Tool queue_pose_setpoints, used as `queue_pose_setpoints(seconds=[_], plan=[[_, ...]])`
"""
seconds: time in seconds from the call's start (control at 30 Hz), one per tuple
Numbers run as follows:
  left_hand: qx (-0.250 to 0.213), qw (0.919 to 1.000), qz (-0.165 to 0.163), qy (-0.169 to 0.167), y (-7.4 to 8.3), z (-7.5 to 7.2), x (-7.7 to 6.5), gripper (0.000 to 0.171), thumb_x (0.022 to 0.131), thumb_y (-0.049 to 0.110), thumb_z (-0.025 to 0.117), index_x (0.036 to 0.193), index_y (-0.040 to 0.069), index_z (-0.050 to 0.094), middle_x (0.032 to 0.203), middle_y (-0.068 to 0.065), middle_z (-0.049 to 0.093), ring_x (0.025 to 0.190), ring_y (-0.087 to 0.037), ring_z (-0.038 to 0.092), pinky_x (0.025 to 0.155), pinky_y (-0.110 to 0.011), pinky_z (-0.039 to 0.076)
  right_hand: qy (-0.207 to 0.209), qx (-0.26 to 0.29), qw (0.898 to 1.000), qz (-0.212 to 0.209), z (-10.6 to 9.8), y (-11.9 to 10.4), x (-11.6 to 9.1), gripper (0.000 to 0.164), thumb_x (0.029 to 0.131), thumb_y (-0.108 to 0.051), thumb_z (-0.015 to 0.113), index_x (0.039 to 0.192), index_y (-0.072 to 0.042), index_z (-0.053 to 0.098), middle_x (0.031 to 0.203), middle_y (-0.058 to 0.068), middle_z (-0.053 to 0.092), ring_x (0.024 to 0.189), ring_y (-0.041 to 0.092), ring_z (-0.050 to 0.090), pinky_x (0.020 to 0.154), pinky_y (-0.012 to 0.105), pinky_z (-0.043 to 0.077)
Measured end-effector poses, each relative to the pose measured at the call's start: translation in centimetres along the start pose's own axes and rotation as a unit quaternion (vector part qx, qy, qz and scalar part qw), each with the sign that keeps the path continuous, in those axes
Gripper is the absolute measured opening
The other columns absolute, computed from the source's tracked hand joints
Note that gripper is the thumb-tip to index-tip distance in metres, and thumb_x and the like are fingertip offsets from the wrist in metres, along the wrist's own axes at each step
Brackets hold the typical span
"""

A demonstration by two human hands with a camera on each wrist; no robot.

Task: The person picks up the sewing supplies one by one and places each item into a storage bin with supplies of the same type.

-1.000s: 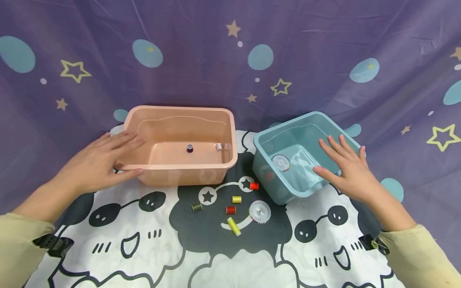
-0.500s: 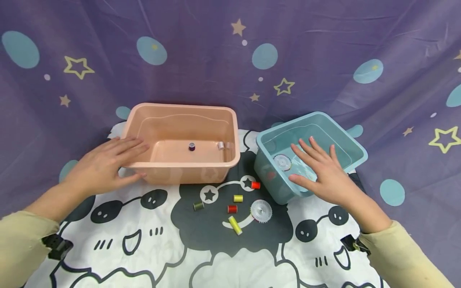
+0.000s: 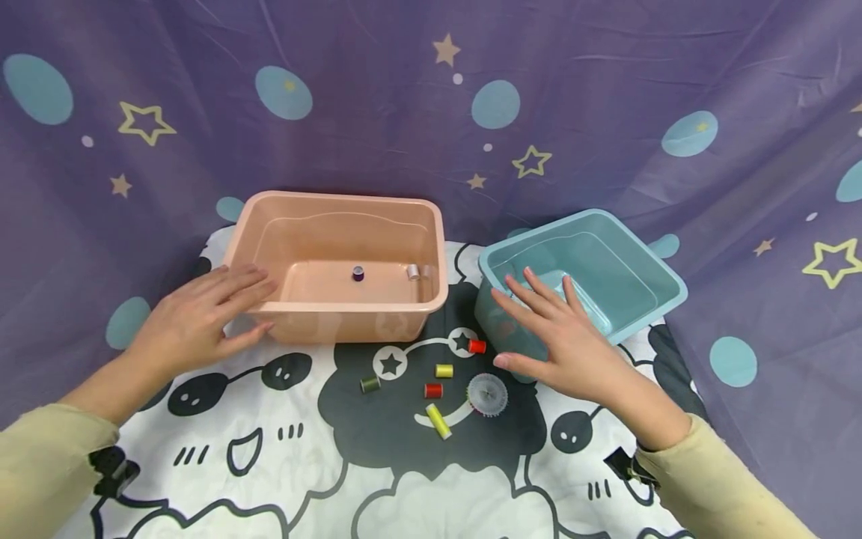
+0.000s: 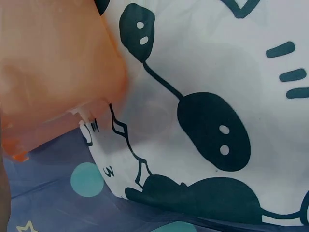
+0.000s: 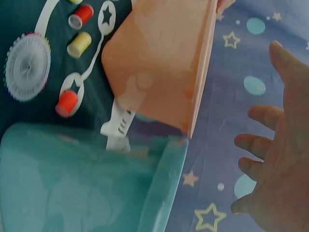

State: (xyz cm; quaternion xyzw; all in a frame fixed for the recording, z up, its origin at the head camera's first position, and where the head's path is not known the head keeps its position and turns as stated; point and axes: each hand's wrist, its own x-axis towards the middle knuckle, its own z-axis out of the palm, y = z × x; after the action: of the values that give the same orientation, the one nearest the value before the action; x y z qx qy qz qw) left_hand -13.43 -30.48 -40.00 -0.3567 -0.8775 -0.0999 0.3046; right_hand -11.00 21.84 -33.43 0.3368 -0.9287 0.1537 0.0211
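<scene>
My left hand (image 3: 195, 318) is at the front left corner of the peach bin (image 3: 350, 307), fingers straight and overlapping its rim. Inside that bin lie a purple thread spool (image 3: 358, 273) and a white spool (image 3: 413, 272). Over the front left part of the blue bin (image 3: 646, 299), my right hand (image 3: 566, 344) hovers with fingers spread and nothing in its grasp. Below and left of it on the cloth are a pin wheel (image 3: 487, 394), a red spool (image 3: 477, 346), a second red spool (image 3: 434, 391), a yellow spool (image 3: 444, 370), a longer yellow spool (image 3: 438, 421) and an olive spool (image 3: 370, 384).
The cloth (image 3: 377, 501) with cartoon sheep covers the table. Behind both bins hangs a purple curtain (image 3: 377, 97) with stars. In the right wrist view, the blue bin's wall (image 5: 72, 183) stands close to the peach bin's side (image 5: 149, 63).
My right hand has moved left across the blue bin to its front left side, now hiding the pin wheel inside. My left hand has shifted only slightly.
</scene>
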Motion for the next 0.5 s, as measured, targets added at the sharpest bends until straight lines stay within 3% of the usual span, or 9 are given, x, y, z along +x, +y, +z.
queue_pose_setpoints(seconds=[0.07, 0.2, 0.37, 0.5], plan=[[-0.004, 0.9999, 0.008, 0.015, 0.1, 0.2, -0.2, 0.071, 0.108, 0.066, 0.043, 0.129, 0.007, 0.075, 0.131, -0.017, 0.073, 0.119, -0.043, 0.069, 0.113, -0.053, 0.052, -0.003, 0.006, 1.0, -0.008, 0.4, -0.5, 0.3, 0.087, 0.097, -0.059, 0.073, 0.169, -0.026, 0.035, 0.177, 0.004, 0.025, 0.166, 0.032, 0.012, 0.129, 0.07, -0.004], [-0.006, 0.9995, 0.017, 0.026, 0.2, 0.4, -0.6, 0.066, 0.11, 0.06, 0.045, 0.129, 0.004, 0.075, 0.13, -0.019, 0.073, 0.118, -0.044, 0.069, 0.13, -0.037, 0.031, -0.004, 0.017, 0.999, -0.029, 1.0, -1.3, 0.6, 0.088, 0.097, -0.066, 0.067, 0.168, -0.025, 0.037, 0.176, 0.004, 0.027, 0.166, 0.03, 0.012, 0.13, 0.068, -0.004], [0.01, 0.9997, 0.014, 0.018, 0.2, 0.6, -1.1, 0.064, 0.113, 0.056, 0.043, 0.13, 0.003, 0.075, 0.13, -0.02, 0.073, 0.119, -0.044, 0.07, 0.119, -0.054, 0.046, -0.001, 0.024, 0.998, -0.056, 2.2, -2.1, 0.9, 0.087, 0.098, -0.07, 0.062, 0.167, -0.023, 0.039, 0.175, 0.004, 0.031, 0.165, 0.031, 0.017, 0.132, 0.065, 0.001], [0.024, 0.9991, 0.016, 0.03, 0.3, 1.0, -1.2, 0.058, 0.114, 0.051, 0.043, 0.13, 0.005, 0.075, 0.128, -0.019, 0.074, 0.116, -0.043, 0.071, 0.109, -0.064, 0.051, -0.004, 0.032, 0.997, -0.07, 3.4, -2.6, 1.1, 0.086, 0.097, -0.066, 0.067, 0.167, -0.023, 0.04, 0.173, 0.004, 0.034, 0.165, 0.029, 0.019, 0.132, 0.064, 0.007]])
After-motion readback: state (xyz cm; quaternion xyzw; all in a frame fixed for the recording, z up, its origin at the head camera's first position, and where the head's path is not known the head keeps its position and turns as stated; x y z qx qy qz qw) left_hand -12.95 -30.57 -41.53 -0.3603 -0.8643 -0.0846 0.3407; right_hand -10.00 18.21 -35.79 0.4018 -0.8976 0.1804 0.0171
